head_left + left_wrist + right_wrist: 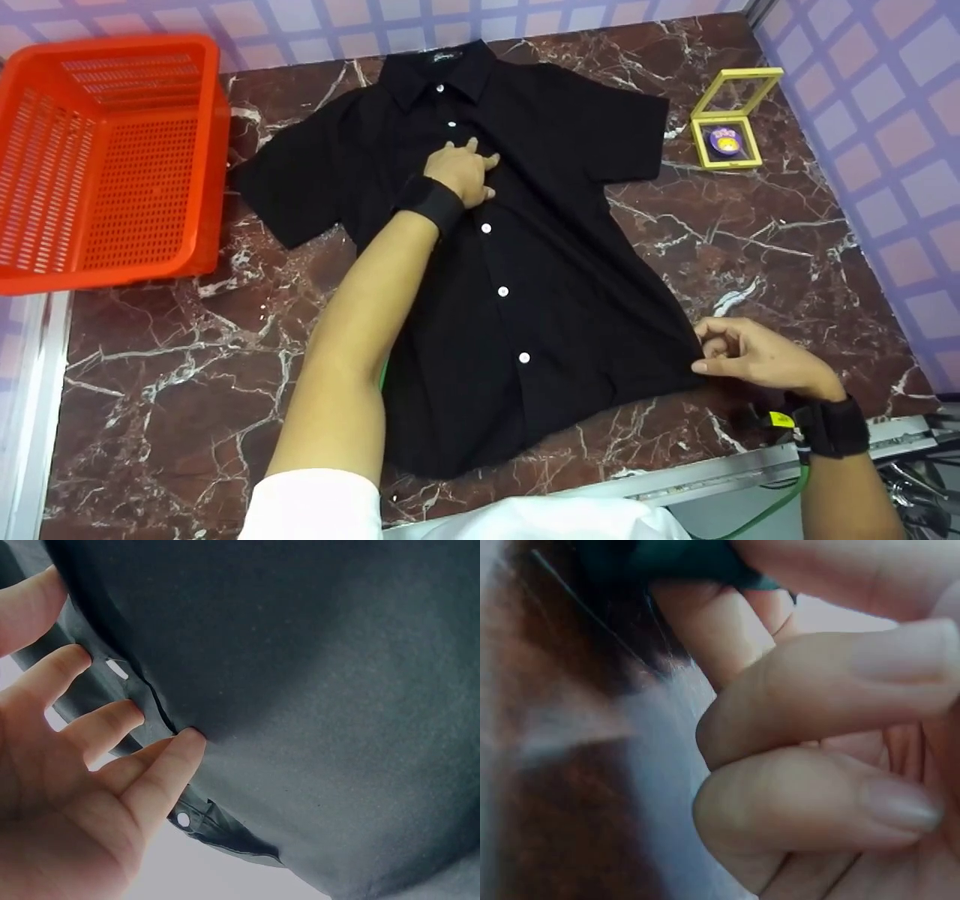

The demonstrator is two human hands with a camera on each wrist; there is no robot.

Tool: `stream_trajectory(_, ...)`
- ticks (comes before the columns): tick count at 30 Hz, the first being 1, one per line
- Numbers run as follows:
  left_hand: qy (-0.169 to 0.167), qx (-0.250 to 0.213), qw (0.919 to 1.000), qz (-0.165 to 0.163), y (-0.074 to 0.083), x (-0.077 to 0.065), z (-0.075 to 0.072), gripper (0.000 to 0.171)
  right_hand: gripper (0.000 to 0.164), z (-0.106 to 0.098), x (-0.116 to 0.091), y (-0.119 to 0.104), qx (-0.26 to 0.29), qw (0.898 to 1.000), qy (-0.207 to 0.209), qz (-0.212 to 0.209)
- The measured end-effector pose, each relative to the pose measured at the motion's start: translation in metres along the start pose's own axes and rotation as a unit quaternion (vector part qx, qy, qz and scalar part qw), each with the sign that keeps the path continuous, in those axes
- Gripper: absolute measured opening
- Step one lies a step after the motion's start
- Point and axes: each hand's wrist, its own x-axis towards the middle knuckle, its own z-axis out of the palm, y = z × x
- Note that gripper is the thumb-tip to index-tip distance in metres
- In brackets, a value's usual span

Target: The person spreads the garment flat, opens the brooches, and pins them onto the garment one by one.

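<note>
A black short-sleeved shirt [570,300] with white buttons lies front side up, collar toward the wall. On its upper placket rests my left hand [459,171], fingers spread and fingertips touching the cloth. In the left wrist view the left fingers [169,769] lie along the button edge, with white buttons beside them. At the lower right corner of the hem, my right hand [754,356] pinches the fabric between thumb and forefinger. The right wrist view shows the other right fingers [810,802] curled in, with dark cloth at the top. A diagonal fold runs across the shirt toward that corner.
An orange-red plastic basket [206,187] stands at the left on the dark red marbled table [187,405]. At the back right is a small yellow-framed case [697,146], its lid raised, holding a purple round badge. Patterned walls [300,30] border the back and right.
</note>
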Motion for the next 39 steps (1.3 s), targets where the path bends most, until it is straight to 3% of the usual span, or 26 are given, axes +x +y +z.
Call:
stream_trajectory(6,-0.006,-0.002,1.0,-0.007,0.0,0.003,0.0,0.062,0.022,0.003,-0.006,-0.003,-0.012,0.997,0.0,0.073)
stream_trajectory(9,-0.01,-0.003,0.9999,-0.011,0.001,0.004,0.0,0.063,0.027,0.004,-0.006,-0.002,-0.024,0.996,-0.008,0.085)
stream_trajectory(15,-0.008,-0.005,0.9999,-0.013,-0.001,0.005,0.003,0.063,0.034,0.003,-0.008,-0.004,-0.02,0.996,-0.028,0.082)
stream_trajectory(20,-0.008,-0.006,0.9999,-0.011,-0.001,0.005,0.004,0.062,0.017,0.001,-0.011,-0.003,0.03,0.997,-0.057,0.044)
stream_trajectory(23,-0.008,-0.006,0.9999,-0.011,-0.001,0.004,0.004,0.062,0.018,-0.002,-0.011,0.001,0.046,0.996,-0.058,0.042)
stream_trajectory(27,-0.005,-0.006,0.9999,-0.011,-0.001,0.003,0.001,0.062,0.027,-0.008,-0.007,0.003,0.009,0.995,-0.052,0.084)
stream_trajectory(31,0.004,-0.004,0.9999,-0.012,-0.001,0.002,0.001,0.062,0.023,-0.018,0.0,-0.005,-0.059,0.989,-0.033,0.129)
stream_trajectory(36,0.035,-0.027,0.999,-0.005,-0.007,0.0,0.007,0.063,0.033,-0.033,0.018,-0.026,-0.157,0.969,0.054,0.18)
stream_trajectory(39,0.078,-0.065,0.9948,0.001,-0.018,-0.003,0.011,0.065,0.039,-0.04,0.031,-0.038,-0.187,0.961,0.09,0.18)
